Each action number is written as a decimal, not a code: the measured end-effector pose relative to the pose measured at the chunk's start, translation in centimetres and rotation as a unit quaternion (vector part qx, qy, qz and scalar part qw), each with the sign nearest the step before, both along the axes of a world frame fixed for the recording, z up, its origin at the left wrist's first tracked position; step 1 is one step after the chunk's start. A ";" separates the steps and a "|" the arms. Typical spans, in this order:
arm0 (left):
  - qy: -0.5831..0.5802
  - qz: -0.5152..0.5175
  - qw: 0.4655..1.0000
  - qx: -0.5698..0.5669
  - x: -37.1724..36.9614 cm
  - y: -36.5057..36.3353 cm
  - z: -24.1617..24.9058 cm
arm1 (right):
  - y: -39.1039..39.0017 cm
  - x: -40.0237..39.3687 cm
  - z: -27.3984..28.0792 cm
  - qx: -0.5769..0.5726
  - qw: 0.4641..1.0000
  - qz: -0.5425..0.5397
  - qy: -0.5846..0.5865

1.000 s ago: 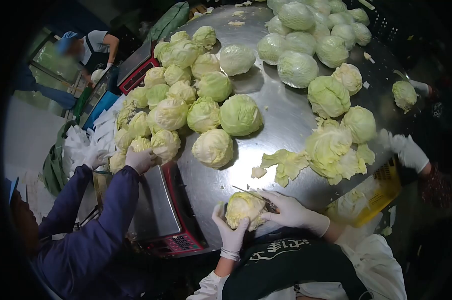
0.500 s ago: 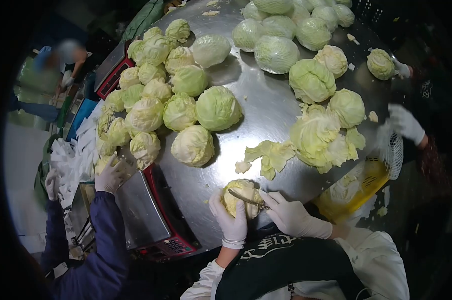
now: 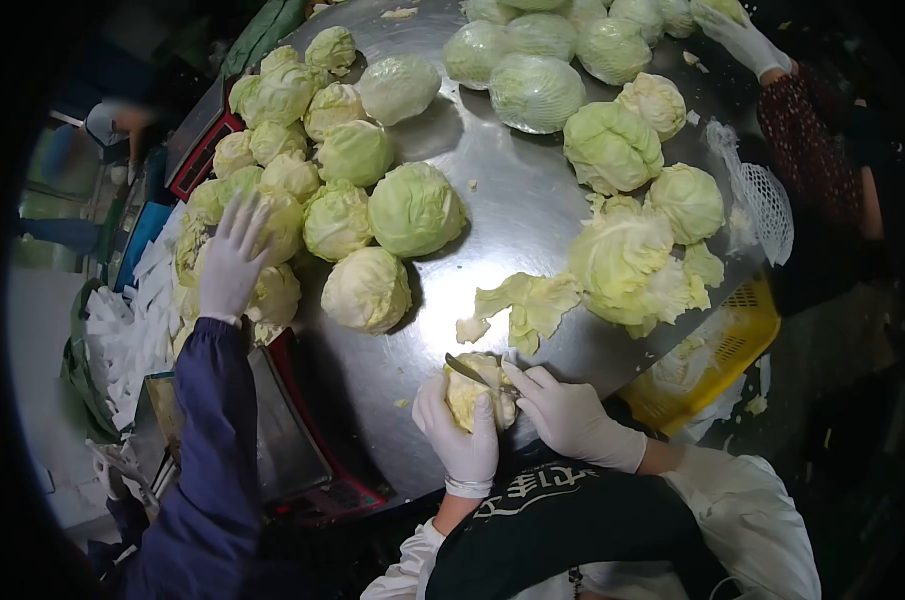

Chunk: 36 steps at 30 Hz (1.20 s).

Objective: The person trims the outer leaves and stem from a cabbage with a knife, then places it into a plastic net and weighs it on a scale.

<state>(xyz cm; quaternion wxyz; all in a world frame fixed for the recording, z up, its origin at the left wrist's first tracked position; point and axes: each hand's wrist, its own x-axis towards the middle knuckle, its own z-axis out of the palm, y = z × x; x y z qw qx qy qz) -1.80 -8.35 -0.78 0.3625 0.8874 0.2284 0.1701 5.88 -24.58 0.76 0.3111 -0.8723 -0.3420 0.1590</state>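
Near the front edge of the metal table, a small pale cabbage (image 3: 466, 396) sits in my gloved left hand (image 3: 459, 437), whose fingers and thumb wrap round its left side and front. My gloved right hand (image 3: 570, 418) is closed on a knife (image 3: 469, 371) at the cabbage's right side. The curved blade lies across the top of the cabbage. Its handle is mostly hidden by my right fingers. Loose cabbage leaves (image 3: 528, 306) lie just beyond, beside a small cut piece (image 3: 471, 330).
Cabbages (image 3: 417, 210) crowd the left, where a co-worker's gloved hand (image 3: 234, 262) reaches over them beside a scale (image 3: 290, 425). Wrapped cabbages (image 3: 537, 93) stand at the back. A yellow crate (image 3: 737, 335) is at right; another person's gloved hand (image 3: 747, 43) is at the upper right.
The view has shifted slightly. The co-worker's hand on the left has moved up over the cabbages. At right, the other person's hands have moved away from the net and toward the back.
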 end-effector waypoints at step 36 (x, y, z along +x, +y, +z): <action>0.056 -0.272 0.951 0.135 -4.2 3.6 2.8 | 5.1 6.0 0.8 0.035 0.981 0.146 0.120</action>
